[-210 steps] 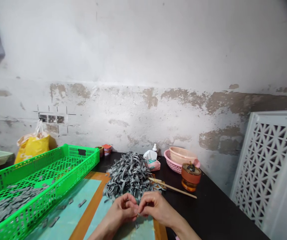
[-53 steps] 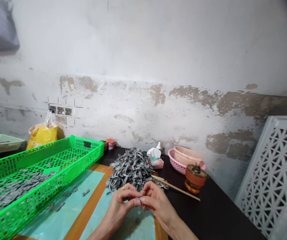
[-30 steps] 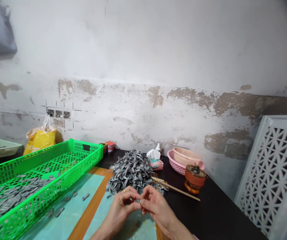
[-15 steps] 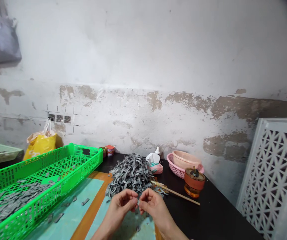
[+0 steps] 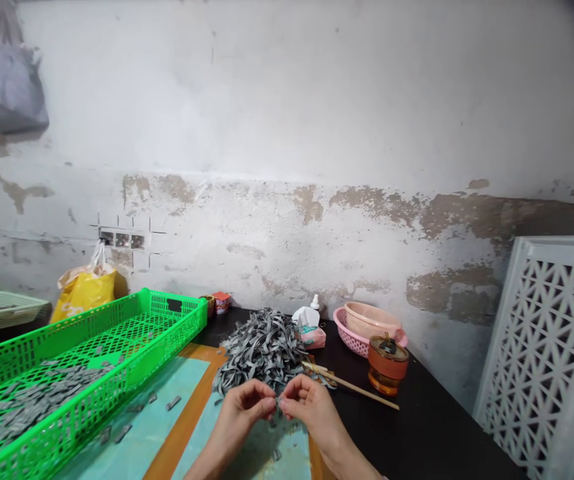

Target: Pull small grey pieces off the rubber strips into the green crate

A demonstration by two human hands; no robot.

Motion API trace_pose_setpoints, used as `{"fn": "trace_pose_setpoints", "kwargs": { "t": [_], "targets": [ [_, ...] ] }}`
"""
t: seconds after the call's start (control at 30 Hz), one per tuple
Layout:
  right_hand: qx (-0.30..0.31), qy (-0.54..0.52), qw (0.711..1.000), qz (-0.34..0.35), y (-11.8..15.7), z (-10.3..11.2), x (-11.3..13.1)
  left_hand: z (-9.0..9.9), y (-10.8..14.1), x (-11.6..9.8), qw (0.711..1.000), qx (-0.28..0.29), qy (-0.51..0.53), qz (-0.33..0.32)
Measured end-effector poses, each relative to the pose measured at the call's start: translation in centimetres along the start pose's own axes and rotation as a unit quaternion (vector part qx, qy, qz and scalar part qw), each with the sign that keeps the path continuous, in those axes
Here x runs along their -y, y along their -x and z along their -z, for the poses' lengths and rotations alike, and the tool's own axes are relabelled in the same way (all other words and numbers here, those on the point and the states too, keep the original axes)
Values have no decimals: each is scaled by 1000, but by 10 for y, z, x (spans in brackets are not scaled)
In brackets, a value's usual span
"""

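My left hand and my right hand meet above a turquoise mat, fingertips pinching a small grey strip piece between them. Most of the piece is hidden by my fingers. Just beyond my hands lies a heap of grey rubbery strips, close to but apart from my fingers as far as I can see. Several short grey pieces lie on the mat to the left of my left hand.
A green plastic mesh tray holding many short grey pieces stands to the left. On the black table are a wooden stick, an amber lidded jar, a pink basket with a bowl, and a tissue pack.
My hands stay together at the same spot, fingertips still on the small piece. The whole view has shifted slightly as my head moves.
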State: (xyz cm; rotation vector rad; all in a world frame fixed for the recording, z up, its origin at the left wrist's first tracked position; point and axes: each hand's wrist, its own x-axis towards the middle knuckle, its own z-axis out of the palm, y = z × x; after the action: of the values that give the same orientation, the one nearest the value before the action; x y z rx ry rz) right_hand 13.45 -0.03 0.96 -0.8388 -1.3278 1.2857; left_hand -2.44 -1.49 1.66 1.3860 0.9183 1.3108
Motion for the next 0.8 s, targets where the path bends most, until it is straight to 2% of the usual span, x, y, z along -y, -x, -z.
{"fn": "trace_pose_setpoints", "kwargs": {
  "t": [0.1, 0.33, 0.43, 0.5, 0.53, 0.6, 0.63, 0.73, 0.77, 0.8],
  "targets": [
    [-11, 10, 1000, 16, -2, 3, -4, -1, 1, -3, 1000, 13, 15, 8],
    [23, 24, 999, 22, -2, 8, -10, -1, 5, 5, 1000, 27, 9, -4],
    [59, 46, 997, 20, -4, 14, -14, -5, 5, 10, 999, -7, -30, -23],
    [56, 124, 988, 65, -6, 18, -17, -2, 2, 7, 996, -43, -67, -37],
    [71, 188, 975, 96, -6, 20, -19, 3, 1, 2, 993, -61, -87, -44],
    [98, 306, 935, 152, -5, 20, -22, 22, 1, -18, 985, -97, -129, -58],
    [114, 343, 917, 167, -4, 20, -24, 38, 2, -31, 980, -115, -152, -63],
    [109, 396, 894, 179, -3, 16, -29, 106, 7, -81, 956, -169, -230, -63],
    [105, 403, 891, 181, -4, 15, -30, 133, 8, -98, 939, -190, -279, -59],
    [105, 406, 890, 178, -6, 15, -31, 159, 10, -114, 880, -228, -415, -46]
  ]
}}
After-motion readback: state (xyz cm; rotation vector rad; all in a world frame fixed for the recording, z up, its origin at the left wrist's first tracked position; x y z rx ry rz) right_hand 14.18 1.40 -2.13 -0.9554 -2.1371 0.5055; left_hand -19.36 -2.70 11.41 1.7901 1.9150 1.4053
